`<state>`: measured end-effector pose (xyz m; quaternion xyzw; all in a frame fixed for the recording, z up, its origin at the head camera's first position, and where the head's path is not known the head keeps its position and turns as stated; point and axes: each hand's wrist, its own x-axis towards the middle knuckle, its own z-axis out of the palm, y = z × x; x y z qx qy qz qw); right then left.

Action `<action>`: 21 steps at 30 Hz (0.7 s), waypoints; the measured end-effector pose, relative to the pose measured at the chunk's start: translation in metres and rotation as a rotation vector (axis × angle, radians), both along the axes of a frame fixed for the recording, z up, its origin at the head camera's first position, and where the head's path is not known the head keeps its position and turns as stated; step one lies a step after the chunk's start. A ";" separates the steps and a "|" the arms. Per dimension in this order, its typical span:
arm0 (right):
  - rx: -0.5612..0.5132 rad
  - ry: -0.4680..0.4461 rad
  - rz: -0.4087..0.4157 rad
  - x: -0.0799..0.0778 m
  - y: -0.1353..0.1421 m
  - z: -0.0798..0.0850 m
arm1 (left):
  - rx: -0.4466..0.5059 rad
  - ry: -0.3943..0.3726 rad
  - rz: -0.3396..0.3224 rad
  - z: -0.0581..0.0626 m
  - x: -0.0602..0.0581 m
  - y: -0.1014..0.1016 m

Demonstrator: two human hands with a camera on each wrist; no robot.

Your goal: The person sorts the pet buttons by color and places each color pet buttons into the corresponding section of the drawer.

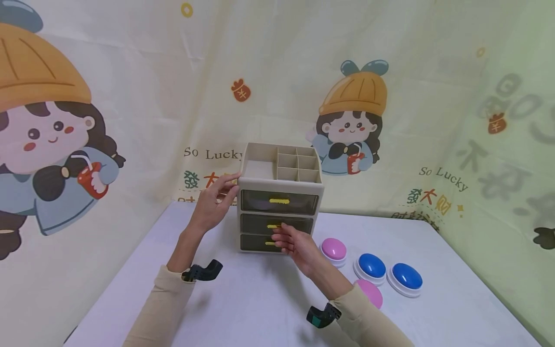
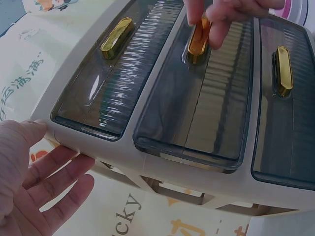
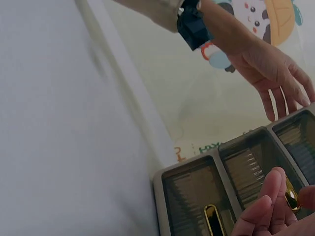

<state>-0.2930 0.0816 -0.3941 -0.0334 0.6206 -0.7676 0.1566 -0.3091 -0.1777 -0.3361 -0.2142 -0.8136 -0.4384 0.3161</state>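
Head view: my right hand point(image 1: 299, 247) pinches the glossy gold oblong handle point(image 2: 197, 47) on the far-centre beige plastic drawer cabinet point(image 1: 277, 184); yanking could, I judge, drag it from my loosely spread left hand point(image 1: 214, 203).

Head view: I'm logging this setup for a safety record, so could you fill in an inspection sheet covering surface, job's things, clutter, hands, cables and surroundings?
Surface: pale tabletop, no spill seen.
Job's things: drawer cabinet upright; middle drawer appears slightly out.
Clutter: two pink buttons and two blue buttons, right of the cabinet; one pink partly hidden by the right sleeve.
Hands: left hand touches the cabinet's left edge; right hand pinches the middle handle.
Cables: nothing seen.
Surroundings: backdrop printed with cartoon figures.
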 end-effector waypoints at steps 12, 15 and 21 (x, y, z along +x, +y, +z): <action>0.000 -0.019 0.067 0.030 0.012 -0.002 | 0.001 0.007 0.001 0.000 0.001 0.001; -0.002 -0.025 0.080 0.036 0.013 -0.003 | 0.000 0.009 -0.002 -0.001 0.001 0.001; 0.006 -0.024 0.095 0.047 0.012 -0.003 | 0.002 0.005 0.000 -0.002 0.001 0.001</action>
